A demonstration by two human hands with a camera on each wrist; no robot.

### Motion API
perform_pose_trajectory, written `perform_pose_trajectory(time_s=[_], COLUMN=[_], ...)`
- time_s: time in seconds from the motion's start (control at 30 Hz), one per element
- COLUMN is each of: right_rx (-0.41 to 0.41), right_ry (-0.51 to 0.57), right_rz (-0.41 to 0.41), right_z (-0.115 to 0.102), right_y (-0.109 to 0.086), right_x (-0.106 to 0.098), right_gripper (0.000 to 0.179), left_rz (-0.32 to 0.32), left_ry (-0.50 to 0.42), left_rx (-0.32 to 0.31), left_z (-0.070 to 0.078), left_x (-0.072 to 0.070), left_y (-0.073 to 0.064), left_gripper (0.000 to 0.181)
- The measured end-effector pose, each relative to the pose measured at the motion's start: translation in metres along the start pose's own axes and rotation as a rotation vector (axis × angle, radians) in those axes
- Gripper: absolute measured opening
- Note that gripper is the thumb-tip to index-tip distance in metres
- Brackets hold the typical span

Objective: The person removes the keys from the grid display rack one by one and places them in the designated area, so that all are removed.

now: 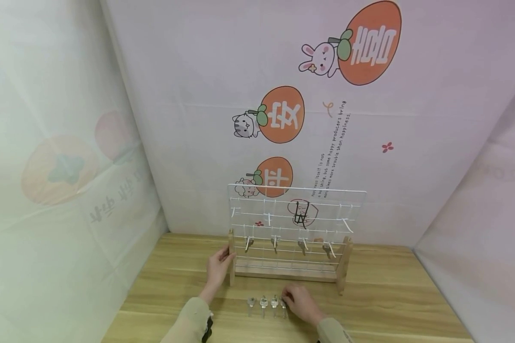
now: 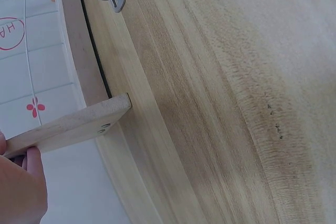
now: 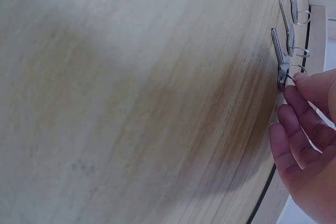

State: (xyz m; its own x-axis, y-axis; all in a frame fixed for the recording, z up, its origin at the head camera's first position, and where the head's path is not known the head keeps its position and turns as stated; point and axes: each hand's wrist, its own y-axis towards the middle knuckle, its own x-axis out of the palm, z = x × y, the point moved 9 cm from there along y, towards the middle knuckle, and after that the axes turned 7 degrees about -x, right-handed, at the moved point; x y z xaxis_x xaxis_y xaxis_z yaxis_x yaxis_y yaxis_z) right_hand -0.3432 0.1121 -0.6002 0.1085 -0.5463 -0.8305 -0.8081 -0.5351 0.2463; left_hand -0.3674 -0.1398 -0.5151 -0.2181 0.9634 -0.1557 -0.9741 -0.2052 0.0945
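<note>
A white wire grid rack with wooden side posts [image 1: 344, 267] stands on the table. My left hand [image 1: 218, 267] grips its left post [image 2: 73, 127], thumb on one side and fingers on the other. In front of the rack, several silver keys [image 1: 263, 305] with rings lie in a row. At the right end of that row my right hand [image 1: 301, 302] pinches the ring of the last key [image 3: 282, 74] between thumb and index finger; its other fingers are loosely bent. Several more keys [image 1: 302, 246] hang from white hooks on the rack's lower part.
Other white hooks [image 1: 346, 225] stick out higher on the grid, with a black wire piece [image 1: 300, 218] near its middle. A wooden base bar [image 1: 285, 275] joins the posts. Behind and beside the wood-grain table [image 1: 386, 295] hang white printed cloths [image 1: 206, 62].
</note>
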Motion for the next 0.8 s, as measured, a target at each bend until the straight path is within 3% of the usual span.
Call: perform_pose_trajectory(time_s=[0.33,0.8], right_rx=[-0.003,-0.010], right_ry=[0.001,0.025], right_rz=[0.012,0.048], right_z=[0.000,0.003], right_y=[-0.001,-0.004], right_x=[0.000,-0.006], right_gripper=[0.006,0.004], left_rz=[0.033,0.019], left_ry=[0.010,-0.025], left_rx=[0.004,-0.011], left_z=[-0.037,-0.043], left_x=[0.005,0.004], left_y=[0.019,0.021], left_gripper=[0.041,0.041])
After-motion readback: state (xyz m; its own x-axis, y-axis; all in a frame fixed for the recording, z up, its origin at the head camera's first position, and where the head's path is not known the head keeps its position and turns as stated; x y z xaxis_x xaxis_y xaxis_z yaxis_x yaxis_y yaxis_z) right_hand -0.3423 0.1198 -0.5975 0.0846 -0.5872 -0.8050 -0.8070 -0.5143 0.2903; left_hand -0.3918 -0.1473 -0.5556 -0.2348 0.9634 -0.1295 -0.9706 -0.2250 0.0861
